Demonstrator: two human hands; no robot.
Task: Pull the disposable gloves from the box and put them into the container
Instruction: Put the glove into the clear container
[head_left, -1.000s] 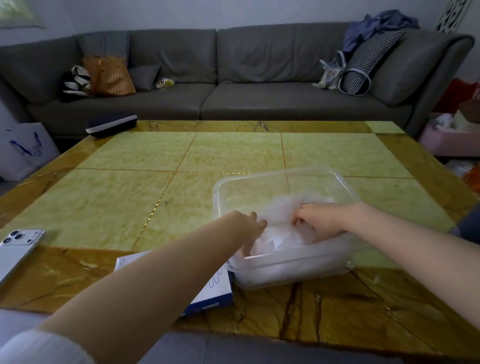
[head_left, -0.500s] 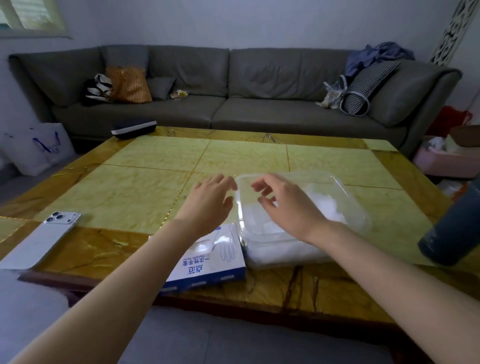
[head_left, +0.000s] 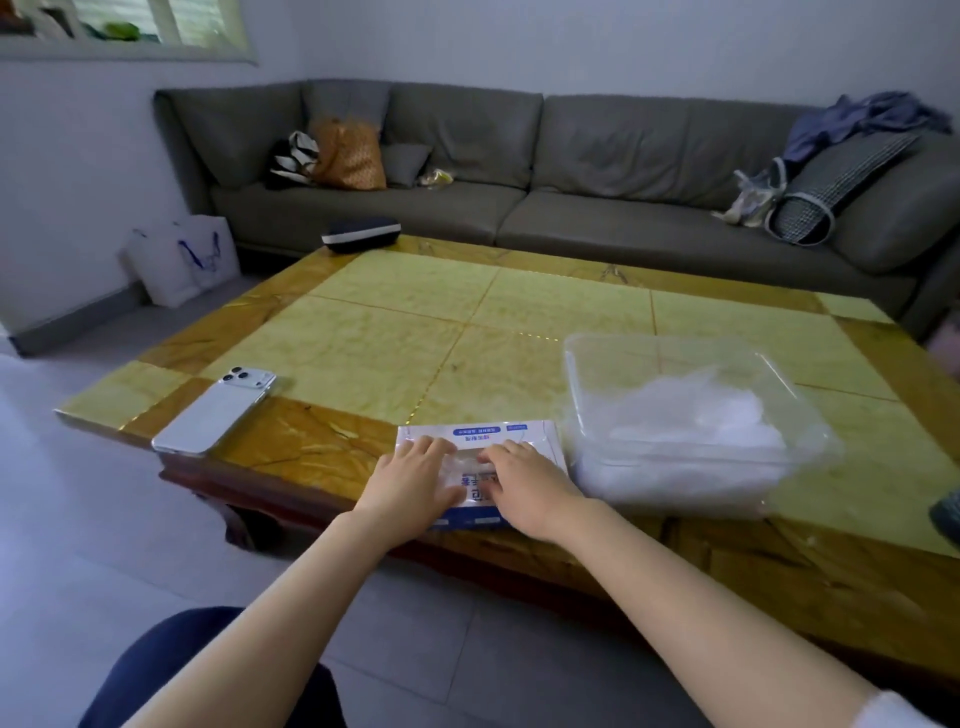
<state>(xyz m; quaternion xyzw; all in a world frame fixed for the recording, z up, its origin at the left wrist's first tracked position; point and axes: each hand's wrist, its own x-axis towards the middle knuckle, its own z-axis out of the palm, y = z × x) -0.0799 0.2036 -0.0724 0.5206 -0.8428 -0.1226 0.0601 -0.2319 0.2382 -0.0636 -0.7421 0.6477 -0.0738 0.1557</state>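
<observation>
Looking down, we see the grey sofa (head_left: 571, 208) well behind the box (head_left: 519, 434) and the yellow table (head_left: 415, 338) beneath it. Just right of the box stands the clear container (head_left: 582, 364), heaped with filmy white gloves (head_left: 701, 415). The box lies flat at the table's near edge. Left of the box rests a white phone (head_left: 213, 410). Our left hand (head_left: 410, 480) presses flat on the box top, fingers together. Our right hand (head_left: 530, 483) reaches its opening; we cannot tell whether it pinches anything.
</observation>
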